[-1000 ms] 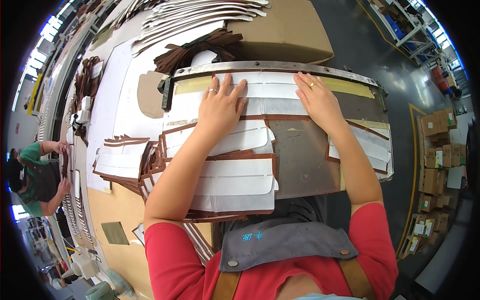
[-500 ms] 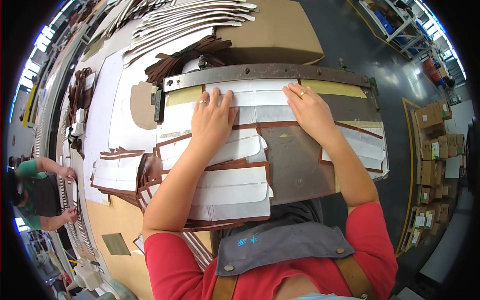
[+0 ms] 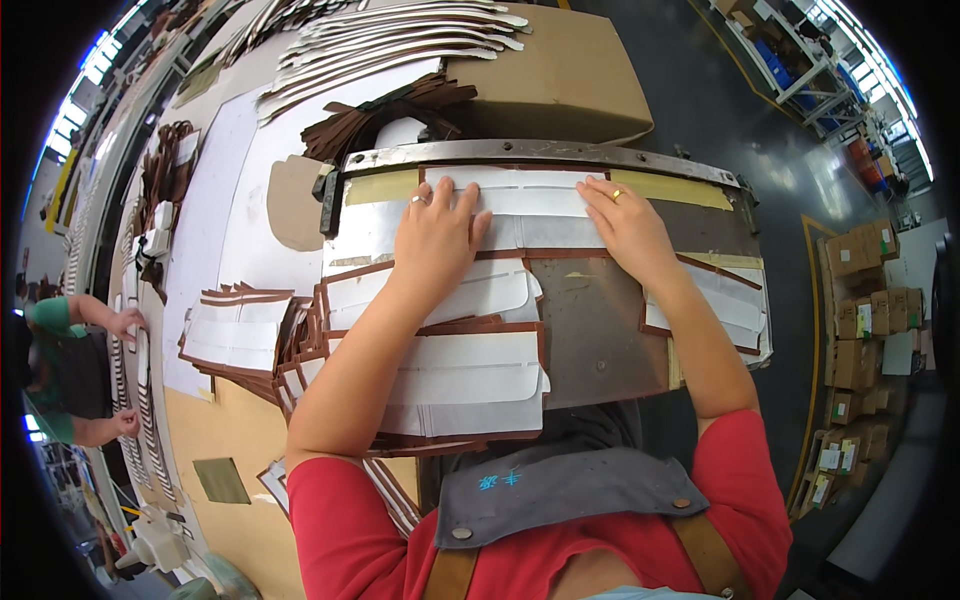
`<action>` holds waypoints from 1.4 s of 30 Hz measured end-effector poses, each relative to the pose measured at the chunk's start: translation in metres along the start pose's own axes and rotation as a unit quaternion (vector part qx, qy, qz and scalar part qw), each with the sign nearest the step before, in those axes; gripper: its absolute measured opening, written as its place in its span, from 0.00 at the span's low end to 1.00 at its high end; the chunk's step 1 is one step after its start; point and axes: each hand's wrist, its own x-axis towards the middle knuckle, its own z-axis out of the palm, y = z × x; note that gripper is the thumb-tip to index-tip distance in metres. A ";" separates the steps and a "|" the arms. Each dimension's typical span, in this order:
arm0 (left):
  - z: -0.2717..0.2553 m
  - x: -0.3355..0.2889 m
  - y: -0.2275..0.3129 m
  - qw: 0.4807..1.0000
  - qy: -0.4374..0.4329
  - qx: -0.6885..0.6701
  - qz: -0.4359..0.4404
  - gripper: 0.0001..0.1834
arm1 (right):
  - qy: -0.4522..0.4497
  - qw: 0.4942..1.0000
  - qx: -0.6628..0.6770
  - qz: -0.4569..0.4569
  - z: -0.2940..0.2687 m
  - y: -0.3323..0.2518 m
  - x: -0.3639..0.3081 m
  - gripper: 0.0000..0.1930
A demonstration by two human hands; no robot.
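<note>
My left hand (image 3: 437, 235) lies flat on a white panel with brown edging (image 3: 540, 203), fingers spread toward its far edge. At the panel's right part, my right hand (image 3: 630, 228) rests with its fingers stretched out. Neither hand grips anything. The panel lies on a grey metal plate (image 3: 600, 330), its far edge along a long metal bar (image 3: 540, 152). Yellow strips (image 3: 675, 190) lie by the bar on both sides of the panel. Nearer me, overlapping white panels with brown edges (image 3: 455, 370) are piled below my left forearm. More such panels (image 3: 718, 300) lie beneath my right forearm.
Another panel stack (image 3: 238, 325) is at the left. Beyond the bar are a cardboard box (image 3: 560, 80), brown strips (image 3: 375, 115) and long white-and-brown strips (image 3: 400, 45). A co-worker's hands (image 3: 126, 325) handle striped pieces at far left. Cartons (image 3: 860, 320) stand at right.
The metal bar now looks narrower and brighter, its angle changed. My hands stay on the panel with only a slight shift. The whole view has moved a little. The co-worker's hands have moved.
</note>
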 end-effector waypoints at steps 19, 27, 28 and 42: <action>-0.003 0.005 -0.034 0.997 -0.038 0.020 -0.071 0.24 | -0.082 0.974 0.069 -0.198 0.059 -0.045 0.097 0.10; -0.001 0.004 -0.026 0.995 -0.023 0.081 -0.051 0.19 | -0.085 0.994 0.067 -0.020 -0.006 0.006 0.046 0.12; -0.001 0.003 -0.026 0.994 -0.030 0.083 -0.058 0.19 | -0.076 0.993 0.090 0.020 -0.011 0.009 0.042 0.12; 0.012 0.005 -0.030 0.996 -0.006 -0.022 -0.086 0.26 | 0.046 0.889 0.393 0.230 -0.002 0.061 0.008 0.17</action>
